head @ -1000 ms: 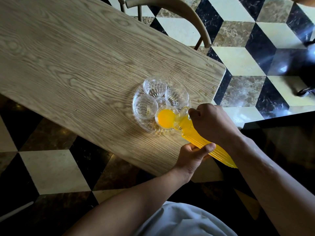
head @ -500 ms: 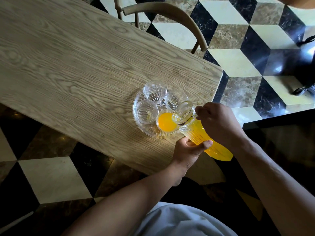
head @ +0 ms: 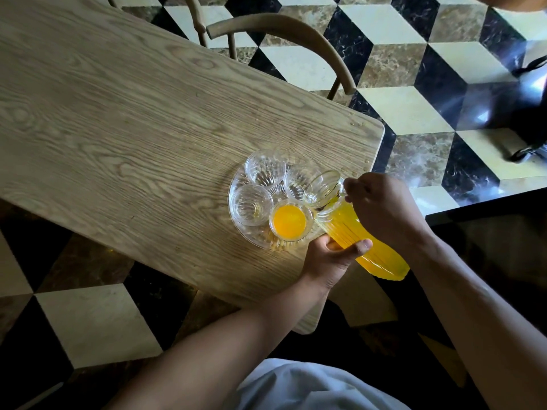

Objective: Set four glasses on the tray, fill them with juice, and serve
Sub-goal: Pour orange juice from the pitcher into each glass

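Both hands grip the juice jug (head: 359,232): right hand (head: 384,208) at its handle, left hand (head: 331,255) beneath. Its spout hangs over the empty glass (head: 297,182) just beyond the filled glass (head: 290,221).

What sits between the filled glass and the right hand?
In the head view, the jug's clear neck and mouth lie between the filled glass and the right hand; the left hand steadies its body.
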`<state>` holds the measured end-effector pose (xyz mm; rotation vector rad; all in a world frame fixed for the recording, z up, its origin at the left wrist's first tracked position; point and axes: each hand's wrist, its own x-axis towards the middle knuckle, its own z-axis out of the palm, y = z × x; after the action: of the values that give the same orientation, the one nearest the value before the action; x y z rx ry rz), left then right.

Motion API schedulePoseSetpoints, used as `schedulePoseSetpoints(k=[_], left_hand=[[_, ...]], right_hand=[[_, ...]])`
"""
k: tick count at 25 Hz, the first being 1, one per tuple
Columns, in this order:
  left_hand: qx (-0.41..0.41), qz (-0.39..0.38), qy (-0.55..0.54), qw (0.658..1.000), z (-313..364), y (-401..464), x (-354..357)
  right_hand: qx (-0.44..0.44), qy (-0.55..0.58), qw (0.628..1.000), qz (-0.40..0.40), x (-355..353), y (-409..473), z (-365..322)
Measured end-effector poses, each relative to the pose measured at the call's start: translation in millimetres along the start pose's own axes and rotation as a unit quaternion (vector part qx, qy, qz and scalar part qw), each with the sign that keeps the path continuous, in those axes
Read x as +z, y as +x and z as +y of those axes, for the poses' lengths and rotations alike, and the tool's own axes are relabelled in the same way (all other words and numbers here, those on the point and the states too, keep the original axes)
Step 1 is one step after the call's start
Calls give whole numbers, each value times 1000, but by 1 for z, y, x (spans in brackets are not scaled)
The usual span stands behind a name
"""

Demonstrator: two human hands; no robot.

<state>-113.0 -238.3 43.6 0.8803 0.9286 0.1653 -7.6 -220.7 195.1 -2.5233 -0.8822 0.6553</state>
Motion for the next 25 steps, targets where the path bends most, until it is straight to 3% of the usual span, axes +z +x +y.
schedulePoseSetpoints(k=[14, 25], left_hand=[[-33, 51, 26, 998, 11, 21, 36], [-45, 68, -38, 996, 13, 32, 48]], right_hand=[[-33, -81, 995, -44, -6, 48, 9], [-58, -119, 989, -71, -5, 65, -2]])
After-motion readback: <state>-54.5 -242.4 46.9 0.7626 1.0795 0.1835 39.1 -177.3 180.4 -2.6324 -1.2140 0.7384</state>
